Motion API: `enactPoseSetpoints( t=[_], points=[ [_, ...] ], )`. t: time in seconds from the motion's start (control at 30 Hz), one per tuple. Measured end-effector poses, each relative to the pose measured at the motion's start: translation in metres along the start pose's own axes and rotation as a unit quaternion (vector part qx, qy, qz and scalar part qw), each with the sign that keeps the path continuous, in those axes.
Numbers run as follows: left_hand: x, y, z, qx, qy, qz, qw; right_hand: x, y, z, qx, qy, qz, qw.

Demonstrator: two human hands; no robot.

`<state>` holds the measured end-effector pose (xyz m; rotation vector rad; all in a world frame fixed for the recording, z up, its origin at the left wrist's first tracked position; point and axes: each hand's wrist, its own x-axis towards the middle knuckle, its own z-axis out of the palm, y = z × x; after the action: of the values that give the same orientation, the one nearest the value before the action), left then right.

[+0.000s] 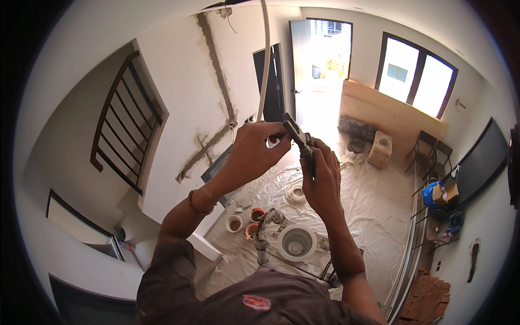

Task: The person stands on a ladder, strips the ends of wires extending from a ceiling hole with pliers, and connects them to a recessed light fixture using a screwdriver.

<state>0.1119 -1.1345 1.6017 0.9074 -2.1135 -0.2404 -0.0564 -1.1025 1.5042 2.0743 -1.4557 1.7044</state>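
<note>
Near the middle of the view, my right hand (319, 181) grips a dark metal hand tool (296, 131), possibly pliers, pointing up to the left. My left hand (257, 149) is raised beside the tool's head, fingers curled with the tips pressed together; what they hold is hidden or too small to make out. A long pale cable or pipe (264, 54) hangs from above and passes behind my left hand. Far below me stand a white bucket (297, 242) and smaller pots (234, 223) beside metal framework (264, 223).
Plastic sheeting (371, 216) covers the floor, with a coil (295, 194) on it. Chased grooves (216, 76) mark the left wall beside a railed opening (124, 119). An open door (300, 65), a large board (379, 108), chairs (425, 154) and broken brickwork (425, 298) lie beyond and right.
</note>
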Motion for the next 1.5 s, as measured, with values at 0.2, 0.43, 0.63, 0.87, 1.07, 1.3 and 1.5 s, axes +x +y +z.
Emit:
enactPoseSetpoints(
  t=[0.2, 0.43, 0.63, 0.87, 1.07, 1.3, 1.5],
  points=[
    [-0.002, -0.003, 0.0, -0.022, -0.002, -0.01, 1.0, 0.007, 0.004, -0.005, -0.019, -0.027, -0.014, 0.999],
    [-0.006, -0.001, 0.014, 0.019, 0.017, 0.033, 0.999, 0.021, 0.028, -0.004, 0.01, -0.022, -0.009, 1.0],
    [0.001, -0.035, 0.06, 0.137, 0.15, 0.096, 0.974, 0.034, 0.054, 0.02, 0.012, 0.014, 0.01, 1.0],
    [0.018, -0.074, 0.086, 0.1, 0.169, 0.103, 0.975, 0.024, 0.062, 0.075, 0.026, 0.124, 0.122, 0.984],
    [0.017, -0.093, 0.09, 0.112, 0.194, 0.146, 0.964, 0.021, 0.058, 0.097, 0.157, 0.15, 0.247, 0.944],
    [-0.004, -0.093, 0.047, 0.035, 0.246, 0.051, 0.967, 0.025, 0.147, 0.046, 0.374, 0.271, 0.346, 0.817],
    [-0.019, -0.103, 0.032, 0.002, 0.227, 0.134, 0.964, -0.076, 0.129, 0.004, 0.351, 0.188, 0.428, 0.811]
  ],
)
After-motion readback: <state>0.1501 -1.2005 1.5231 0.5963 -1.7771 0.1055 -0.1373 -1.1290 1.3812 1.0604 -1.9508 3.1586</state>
